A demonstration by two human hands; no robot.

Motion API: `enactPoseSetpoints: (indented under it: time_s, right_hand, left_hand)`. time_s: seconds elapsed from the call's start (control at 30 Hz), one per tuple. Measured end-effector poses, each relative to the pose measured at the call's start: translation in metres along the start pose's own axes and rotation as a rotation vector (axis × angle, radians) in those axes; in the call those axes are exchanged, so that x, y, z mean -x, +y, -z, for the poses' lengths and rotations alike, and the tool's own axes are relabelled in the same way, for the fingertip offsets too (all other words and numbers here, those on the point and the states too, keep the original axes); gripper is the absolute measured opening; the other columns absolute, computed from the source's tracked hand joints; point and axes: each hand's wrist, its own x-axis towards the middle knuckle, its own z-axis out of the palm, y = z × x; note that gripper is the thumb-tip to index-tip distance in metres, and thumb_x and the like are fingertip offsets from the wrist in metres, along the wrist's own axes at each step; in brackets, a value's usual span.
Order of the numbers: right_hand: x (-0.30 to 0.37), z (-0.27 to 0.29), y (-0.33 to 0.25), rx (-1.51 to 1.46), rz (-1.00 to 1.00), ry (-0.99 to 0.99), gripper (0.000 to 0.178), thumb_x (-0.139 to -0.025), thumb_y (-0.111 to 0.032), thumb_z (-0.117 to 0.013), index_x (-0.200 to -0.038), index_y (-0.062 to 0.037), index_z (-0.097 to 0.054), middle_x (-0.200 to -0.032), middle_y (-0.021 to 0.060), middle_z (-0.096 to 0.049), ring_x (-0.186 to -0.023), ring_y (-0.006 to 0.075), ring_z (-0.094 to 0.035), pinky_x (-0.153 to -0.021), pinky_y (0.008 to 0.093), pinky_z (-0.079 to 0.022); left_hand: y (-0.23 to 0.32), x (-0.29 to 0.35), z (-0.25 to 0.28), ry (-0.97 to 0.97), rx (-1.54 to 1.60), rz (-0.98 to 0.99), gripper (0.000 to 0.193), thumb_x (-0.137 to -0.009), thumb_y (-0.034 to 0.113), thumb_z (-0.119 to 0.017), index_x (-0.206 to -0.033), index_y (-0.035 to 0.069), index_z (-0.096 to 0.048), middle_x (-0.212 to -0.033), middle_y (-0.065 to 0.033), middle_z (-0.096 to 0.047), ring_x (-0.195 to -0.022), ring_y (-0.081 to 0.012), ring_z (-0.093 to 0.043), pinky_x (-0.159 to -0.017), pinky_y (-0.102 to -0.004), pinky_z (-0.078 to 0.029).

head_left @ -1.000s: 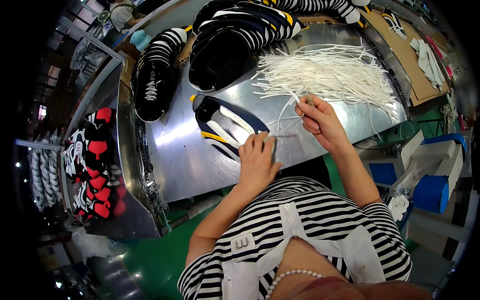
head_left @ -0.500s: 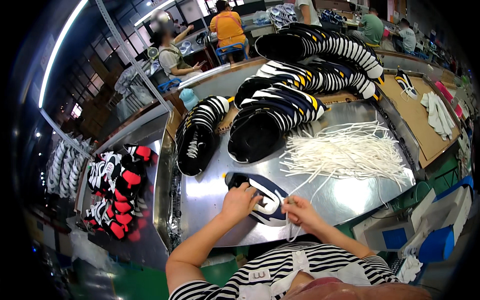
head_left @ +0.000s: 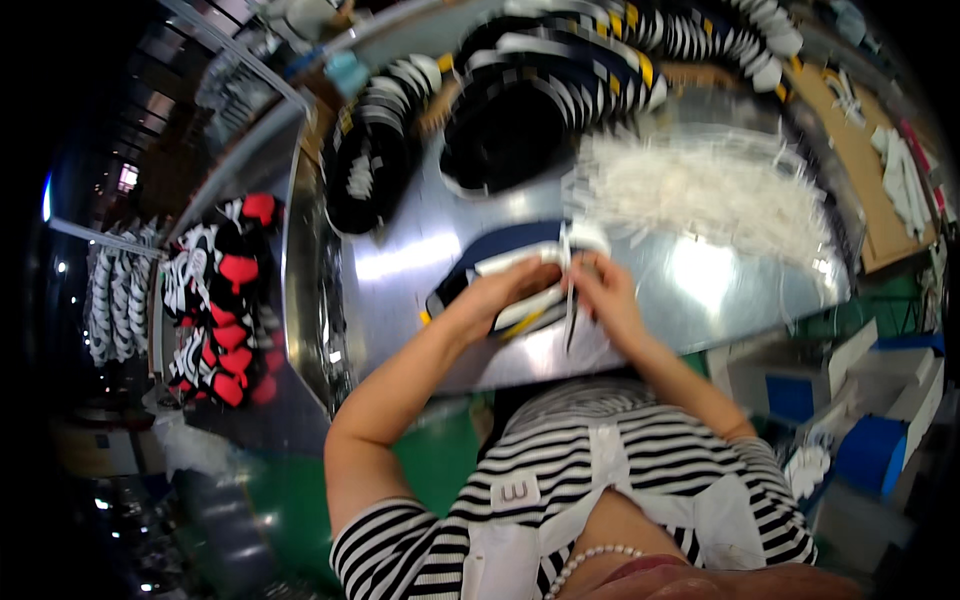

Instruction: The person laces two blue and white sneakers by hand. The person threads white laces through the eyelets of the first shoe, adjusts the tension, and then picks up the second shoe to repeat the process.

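Navy shoe upper (head_left: 500, 262), white-trimmed, yellow-edged, lies flat under both hands.

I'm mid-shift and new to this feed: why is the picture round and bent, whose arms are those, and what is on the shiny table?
There is no machine here. The single view comes from a wide fisheye camera worn on a person's head, looking down, so straight edges curve toward the rim. The two bare forearms rising from the lower edge are that person's own.

The left hand and right hand meet over a dark shoe upper with white and yellow trim, lying on a shiny metal table. A white lace runs up between the fingers of the two hands; which hand grips it is blurred.

Beyond lies a loose pile of white laces, and behind that, stacks of dark striped uppers.
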Motion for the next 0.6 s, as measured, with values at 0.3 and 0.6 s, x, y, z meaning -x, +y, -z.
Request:
enactPoseSetpoints:
  time_s: [0.3, 0.6]
  right_hand:
    - [0.022, 0.003, -0.027, 0.058, -0.059, -0.063, 0.011, -0.092, -0.01, -0.065, -0.097, -0.0005, -0.063, -0.081, 0.002, -0.068, -0.076, 0.0059, -0.061, -0.07, 0.0206, -0.048]
    - [0.034, 0.002, -0.029, 0.21, -0.06, -0.141, 0.013, -0.092, -0.011, -0.066, -0.097, 0.0005, -0.065, -0.079, 0.0035, -0.068, -0.074, 0.0067, -0.061, -0.068, 0.0216, -0.047]
  left_hand:
    - [-0.026, 0.017, -0.042, 0.017, 0.138, -0.301, 0.06, -0.104, 0.041, -0.042, -0.143, -0.005, -0.041, -0.139, -0.0159, -0.052, -0.127, -0.0252, -0.05, -0.11, -0.0358, -0.037]
    - [-0.033, 0.014, -0.029, 0.182, 0.017, -0.316, 0.031, -0.099, 0.032, -0.059, -0.105, 0.003, -0.069, -0.096, -0.002, -0.067, -0.088, -0.0096, -0.06, -0.081, -0.025, -0.048]
